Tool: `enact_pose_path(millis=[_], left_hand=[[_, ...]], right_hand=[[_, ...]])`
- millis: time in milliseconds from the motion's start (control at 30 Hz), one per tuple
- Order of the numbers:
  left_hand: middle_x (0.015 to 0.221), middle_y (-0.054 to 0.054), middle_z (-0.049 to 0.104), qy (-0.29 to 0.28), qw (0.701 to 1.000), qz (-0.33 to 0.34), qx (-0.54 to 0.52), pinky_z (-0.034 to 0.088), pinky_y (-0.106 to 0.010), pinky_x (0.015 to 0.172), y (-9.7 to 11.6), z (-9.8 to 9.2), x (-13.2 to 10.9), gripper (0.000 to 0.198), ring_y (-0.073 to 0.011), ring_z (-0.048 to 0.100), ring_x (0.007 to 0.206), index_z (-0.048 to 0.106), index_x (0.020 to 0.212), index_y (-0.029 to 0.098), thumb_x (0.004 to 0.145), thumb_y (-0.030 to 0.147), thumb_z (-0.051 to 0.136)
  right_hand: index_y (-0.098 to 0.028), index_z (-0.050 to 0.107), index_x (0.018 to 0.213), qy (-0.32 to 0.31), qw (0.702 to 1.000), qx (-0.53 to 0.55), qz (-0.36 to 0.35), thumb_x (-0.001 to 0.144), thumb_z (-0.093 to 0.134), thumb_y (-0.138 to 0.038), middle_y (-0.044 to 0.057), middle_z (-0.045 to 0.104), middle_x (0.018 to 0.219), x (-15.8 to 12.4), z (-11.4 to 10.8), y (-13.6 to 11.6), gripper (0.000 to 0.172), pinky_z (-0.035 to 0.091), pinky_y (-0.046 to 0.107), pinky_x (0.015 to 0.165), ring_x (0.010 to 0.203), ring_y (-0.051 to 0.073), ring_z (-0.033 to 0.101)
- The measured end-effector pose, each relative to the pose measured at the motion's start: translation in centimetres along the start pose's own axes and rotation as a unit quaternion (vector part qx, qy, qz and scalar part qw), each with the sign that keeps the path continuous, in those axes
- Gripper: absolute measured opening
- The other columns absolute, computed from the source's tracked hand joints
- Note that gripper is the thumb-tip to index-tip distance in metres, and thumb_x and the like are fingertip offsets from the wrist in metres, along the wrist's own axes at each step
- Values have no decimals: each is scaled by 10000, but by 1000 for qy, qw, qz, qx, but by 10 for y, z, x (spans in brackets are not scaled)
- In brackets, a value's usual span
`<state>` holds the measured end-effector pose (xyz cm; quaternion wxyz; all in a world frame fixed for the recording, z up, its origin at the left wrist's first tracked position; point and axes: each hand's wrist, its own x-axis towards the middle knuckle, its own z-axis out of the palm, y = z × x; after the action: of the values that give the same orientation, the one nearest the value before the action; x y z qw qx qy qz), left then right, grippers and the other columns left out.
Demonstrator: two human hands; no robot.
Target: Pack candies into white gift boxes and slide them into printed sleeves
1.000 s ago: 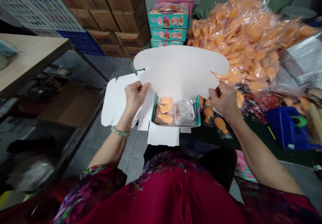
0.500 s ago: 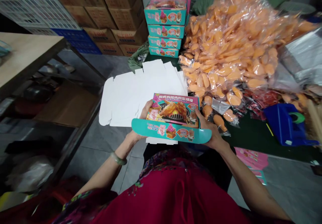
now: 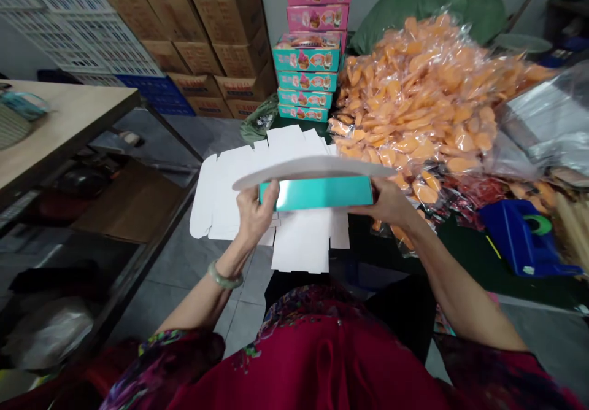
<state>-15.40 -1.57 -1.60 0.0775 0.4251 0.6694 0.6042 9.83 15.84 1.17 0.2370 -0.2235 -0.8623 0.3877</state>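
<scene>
A teal box (image 3: 322,193) is held level between my two hands, its plain teal side facing me. Its flap (image 3: 313,167) stands out along the far side, with the white inner face showing. My left hand (image 3: 257,212) grips the box's left end, thumb on the teal side. At the right end my right hand (image 3: 389,201) holds it, the fingers partly under the box. Beneath lie flat white carton blanks (image 3: 239,174), one white panel (image 3: 301,244) reaching toward my lap.
Stacked teal and pink boxes (image 3: 307,81) stand at the back. To their right is a heap of bagged orange pieces (image 3: 414,97). A blue tape dispenser (image 3: 524,238) sits at the right. A wooden table (image 3: 69,106) is at the left, brown cartons (image 3: 202,35) behind.
The box has been tilted, so its printed top no longer shows and a plain teal side faces me. The flap has moved from the near side to the far side. The view has shifted slightly.
</scene>
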Motion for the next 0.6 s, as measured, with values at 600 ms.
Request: enact_pose_path(millis=[600], left_hand=[[554, 68, 291, 94, 995, 35, 3, 343, -271, 488, -2, 29, 9, 407, -109, 329, 522, 409, 629, 233, 769, 530, 650]], right_hand=[[-174, 616, 701, -75, 982, -141, -102, 858, 563, -180, -47, 442, 540, 57, -79, -38, 166, 301, 242, 546, 526, 90, 384]])
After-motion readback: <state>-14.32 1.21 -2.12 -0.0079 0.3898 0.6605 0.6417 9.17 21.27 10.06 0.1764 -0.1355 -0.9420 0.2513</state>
